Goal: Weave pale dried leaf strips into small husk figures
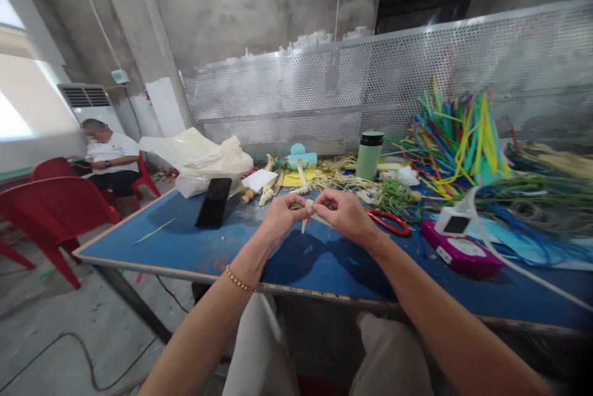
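Both hands meet above the front middle of the blue table, pinching a small pale strip of dried plant leaf (309, 204) between thumbs and fingertips. My left hand (283, 218) grips it from the left, and one pale end hangs down below the fingers. From the right, my right hand (343, 214) holds the same strip close by, its fingers curled. Part of the strip is hidden behind the fingers. Just right of my right hand lie scissors with red handles (391, 223). Behind the hands are heaped dried and green plant strands (393, 195).
A black phone (214, 202) lies left on the blue table (171, 248). Behind stand a plastic bag (208, 161) and a green tumbler (369, 158). At right are a magenta box (467, 251), a white cable and coloured strips (463, 136). A person (113, 155) sits far left.
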Tool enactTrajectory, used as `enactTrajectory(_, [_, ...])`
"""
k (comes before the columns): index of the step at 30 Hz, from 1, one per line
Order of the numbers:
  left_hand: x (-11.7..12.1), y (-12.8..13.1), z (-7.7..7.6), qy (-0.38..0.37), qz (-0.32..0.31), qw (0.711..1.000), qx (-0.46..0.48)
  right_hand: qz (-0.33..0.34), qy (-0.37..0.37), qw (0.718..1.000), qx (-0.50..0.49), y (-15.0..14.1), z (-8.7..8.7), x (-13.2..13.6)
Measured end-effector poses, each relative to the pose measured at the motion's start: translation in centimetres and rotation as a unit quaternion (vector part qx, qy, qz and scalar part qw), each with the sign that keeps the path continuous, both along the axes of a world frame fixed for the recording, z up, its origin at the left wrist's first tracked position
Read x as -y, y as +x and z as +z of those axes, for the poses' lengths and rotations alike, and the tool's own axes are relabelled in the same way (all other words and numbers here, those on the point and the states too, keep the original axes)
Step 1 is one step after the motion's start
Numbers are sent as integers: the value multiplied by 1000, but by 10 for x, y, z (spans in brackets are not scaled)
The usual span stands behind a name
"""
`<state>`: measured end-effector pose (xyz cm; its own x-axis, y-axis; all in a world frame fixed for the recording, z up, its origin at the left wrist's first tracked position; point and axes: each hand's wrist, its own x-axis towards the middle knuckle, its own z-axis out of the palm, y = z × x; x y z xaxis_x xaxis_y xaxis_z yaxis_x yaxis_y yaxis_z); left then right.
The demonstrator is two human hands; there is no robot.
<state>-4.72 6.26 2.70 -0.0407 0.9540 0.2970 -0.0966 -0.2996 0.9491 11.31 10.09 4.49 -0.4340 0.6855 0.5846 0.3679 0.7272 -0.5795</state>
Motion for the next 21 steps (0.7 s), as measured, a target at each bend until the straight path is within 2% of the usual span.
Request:
enactTrajectory(6, [-1,-1,-2,6,22,1000,-15,39,-14,999,2,2,1,0])
enactTrajectory(12, [-2,-1,-3,-2,29,999,-13,65,-45,996,-43,4,-4,-7])
enactTrajectory(21, [-3,-1,-3,3,5,1000,-16,102,-22,994,-8,4,0,-1])
